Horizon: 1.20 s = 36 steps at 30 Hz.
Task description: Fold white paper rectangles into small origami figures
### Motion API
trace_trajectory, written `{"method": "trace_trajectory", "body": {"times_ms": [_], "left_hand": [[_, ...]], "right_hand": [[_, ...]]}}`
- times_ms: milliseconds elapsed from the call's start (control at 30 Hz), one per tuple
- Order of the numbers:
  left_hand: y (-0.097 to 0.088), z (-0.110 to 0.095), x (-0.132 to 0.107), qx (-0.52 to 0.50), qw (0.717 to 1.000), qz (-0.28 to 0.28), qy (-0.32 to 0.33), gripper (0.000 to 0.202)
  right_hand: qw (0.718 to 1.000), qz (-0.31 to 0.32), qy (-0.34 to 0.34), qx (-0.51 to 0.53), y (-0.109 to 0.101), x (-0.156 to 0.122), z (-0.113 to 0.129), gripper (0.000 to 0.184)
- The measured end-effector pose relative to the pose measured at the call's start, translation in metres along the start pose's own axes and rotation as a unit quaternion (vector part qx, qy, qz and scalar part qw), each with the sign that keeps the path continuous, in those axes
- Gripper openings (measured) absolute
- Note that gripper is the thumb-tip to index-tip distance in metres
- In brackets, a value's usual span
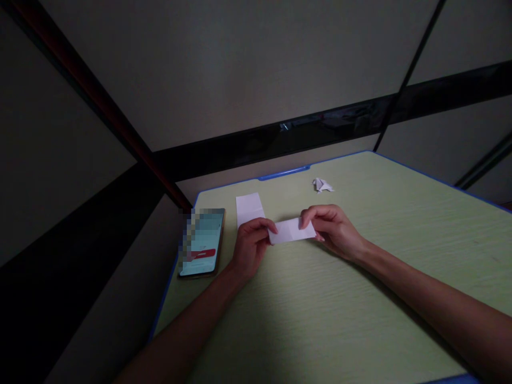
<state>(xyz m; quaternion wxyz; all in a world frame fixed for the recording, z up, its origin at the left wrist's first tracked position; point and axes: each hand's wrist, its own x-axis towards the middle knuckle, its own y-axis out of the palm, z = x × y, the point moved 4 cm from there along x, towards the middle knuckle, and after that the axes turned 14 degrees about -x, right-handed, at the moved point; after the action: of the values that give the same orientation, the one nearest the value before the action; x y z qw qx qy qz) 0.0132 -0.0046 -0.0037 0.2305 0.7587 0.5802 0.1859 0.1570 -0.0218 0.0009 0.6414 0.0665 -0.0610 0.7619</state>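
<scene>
A small folded strip of white paper [288, 231] is held level between my two hands, just above the table. My left hand [251, 246] pinches its left end, thumb on top. At the right end, my right hand [334, 229] grips the strip with its thumb on the upper face and fingers beneath. Faint crease lines cross the strip. Behind my left hand lies another piece of white paper [249, 207], partly hidden by the fingers. A small folded paper figure [322, 185] rests farther back, beyond my right hand.
A smartphone [208, 240] with its screen lit lies at the table's left edge, partly pixelated. The light green table [400, 224] has a blue rim and a blue handle [285, 173] at the back. Behind it stand panelled doors [256, 69] with a dark glossy band.
</scene>
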Motion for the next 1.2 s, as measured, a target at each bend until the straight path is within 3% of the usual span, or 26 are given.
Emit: {"method": "trace_trajectory", "body": {"times_ms": [533,700,867,1000,1100,1200], "left_hand": [[-0.0008,-0.0005,-0.0003,-0.023,1.0,0.014,-0.001,0.009],[0.0015,-0.0053,-0.0013,-0.003,0.997,0.07,0.039,0.013],[-0.0019,-0.0036,-0.001,0.082,0.991,0.078,0.075,0.01],[-0.0012,-0.0002,-0.0008,0.133,0.986,0.082,0.06,0.018],[0.0012,0.0005,-0.0014,0.153,0.983,0.091,0.048,0.019],[0.0025,0.0009,-0.0022,0.162,0.982,0.092,0.041,0.021]], "right_hand": [[0.995,0.06,-0.068,-0.052,-0.001,-0.0031,-0.0003,0.012],[0.991,0.068,-0.088,-0.068,-0.0002,-0.0034,0.0031,0.014],[0.991,0.069,-0.068,-0.09,-0.0018,-0.0028,0.0028,0.014],[0.99,0.089,-0.057,-0.097,-0.0035,-0.0018,-0.0012,0.016],[0.993,0.074,-0.043,-0.079,-0.0032,-0.0012,-0.0013,0.006],[0.994,0.076,0.013,-0.075,0.0034,-0.0016,-0.001,0.009]]}}
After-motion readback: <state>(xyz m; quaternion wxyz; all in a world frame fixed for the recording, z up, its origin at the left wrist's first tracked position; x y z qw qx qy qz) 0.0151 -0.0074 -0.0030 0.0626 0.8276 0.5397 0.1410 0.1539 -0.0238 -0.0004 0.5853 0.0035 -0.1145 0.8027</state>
